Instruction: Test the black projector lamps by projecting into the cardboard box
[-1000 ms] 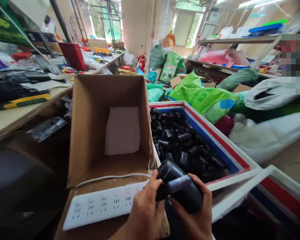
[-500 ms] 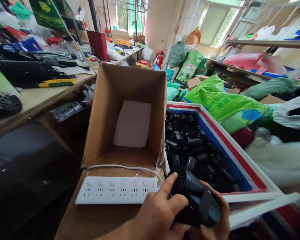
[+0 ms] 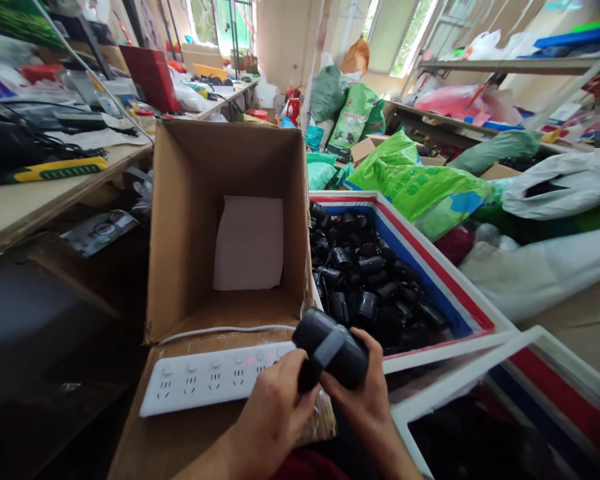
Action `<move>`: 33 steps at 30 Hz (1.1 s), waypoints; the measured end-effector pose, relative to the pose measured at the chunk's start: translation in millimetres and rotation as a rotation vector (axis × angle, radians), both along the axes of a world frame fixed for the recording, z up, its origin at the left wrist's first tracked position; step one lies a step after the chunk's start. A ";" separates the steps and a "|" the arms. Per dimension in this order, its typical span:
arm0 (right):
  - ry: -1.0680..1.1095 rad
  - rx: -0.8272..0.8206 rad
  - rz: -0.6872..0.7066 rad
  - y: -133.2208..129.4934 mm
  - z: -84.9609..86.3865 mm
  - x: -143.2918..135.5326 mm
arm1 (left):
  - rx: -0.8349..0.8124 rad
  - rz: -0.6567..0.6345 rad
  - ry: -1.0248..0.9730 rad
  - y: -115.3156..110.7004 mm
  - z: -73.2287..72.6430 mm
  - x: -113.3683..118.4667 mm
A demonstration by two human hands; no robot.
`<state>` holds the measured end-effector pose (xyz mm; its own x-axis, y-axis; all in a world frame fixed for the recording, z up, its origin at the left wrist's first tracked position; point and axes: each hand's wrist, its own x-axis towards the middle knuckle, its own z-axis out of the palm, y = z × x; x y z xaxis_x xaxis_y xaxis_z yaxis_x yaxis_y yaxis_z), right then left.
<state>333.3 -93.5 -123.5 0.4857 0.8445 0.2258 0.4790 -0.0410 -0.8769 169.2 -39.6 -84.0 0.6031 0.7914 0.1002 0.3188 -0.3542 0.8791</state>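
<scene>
A black cylindrical device is held between both hands, beyond the right end of a white power strip. My left hand has its fingers closed on the device's left side, near a darker protruding part. My right hand wraps round its right side, thumb underneath. The strip, with some red lights lit, lies on a brown cardboard surface. Behind it an open cardboard box shows a pale sheet inside.
Right of the box, a striped crate holds many black cylindrical parts. Another striped crate stands at the lower right. A cluttered workbench runs along the left; green bags lie behind the crates.
The black device has turned in my hands and moved slightly left and up. My left index finger has left its perforated end. The view has shifted right, showing more of the lower right crate.
</scene>
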 end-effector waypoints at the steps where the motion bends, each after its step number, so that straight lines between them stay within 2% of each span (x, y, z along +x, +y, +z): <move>1: 0.117 -0.036 0.118 2.1 2.9 10.8 | -0.110 0.038 -0.019 4.5 1.4 -3.1; 3: 0.309 -0.057 0.277 5.8 7.0 42.0 | -0.283 0.145 -0.074 16.2 5.9 -11.5; 5: 0.275 -0.105 0.198 7.9 3.3 78.6 | -0.371 0.242 -0.145 29.1 11.2 -21.7; 8: 0.102 -0.277 0.113 8.8 -23.0 118.4 | -0.468 0.308 -0.269 43.5 17.7 -34.3; 10: 0.078 -0.341 0.139 10.7 -48.9 125.5 | -0.541 0.339 -0.340 47.2 21.0 -38.3; 13: 0.059 -0.394 0.188 19.4 -82.1 114.7 | -0.633 0.373 -0.398 46.0 24.8 -38.5; 16: 0.076 -0.427 0.305 31.8 -95.9 99.3 | -0.691 0.376 -0.444 42.9 28.1 -36.7; 19: 0.089 -0.416 0.397 38.9 -96.1 89.4 | -0.720 0.396 -0.507 42.4 31.4 -36.5; 21: 0.074 -0.377 0.389 38.7 -95.8 83.6 | -0.747 0.418 -0.556 43.3 33.8 -37.6; 26: 0.005 -0.260 0.199 31.8 -95.2 74.0 | -0.805 0.394 -0.636 46.1 40.2 -44.2; 28: -0.006 -0.217 0.095 31.3 -86.0 74.7 | -0.806 0.396 -0.655 47.2 43.3 -50.1; 30: 0.012 -0.196 0.047 31.8 -69.0 73.3 | -0.796 0.417 -0.678 48.9 46.0 -58.8; 33: 0.103 -0.211 0.143 33.0 -37.2 55.5 | -0.781 0.453 -0.740 52.6 47.6 -74.5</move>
<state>388.8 -60.5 -160.7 0.3693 0.9293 -0.0071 0.4017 -0.1665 -0.9005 94.7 12.9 -36.5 0.2479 0.9211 -0.3001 -0.4039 0.3799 0.8322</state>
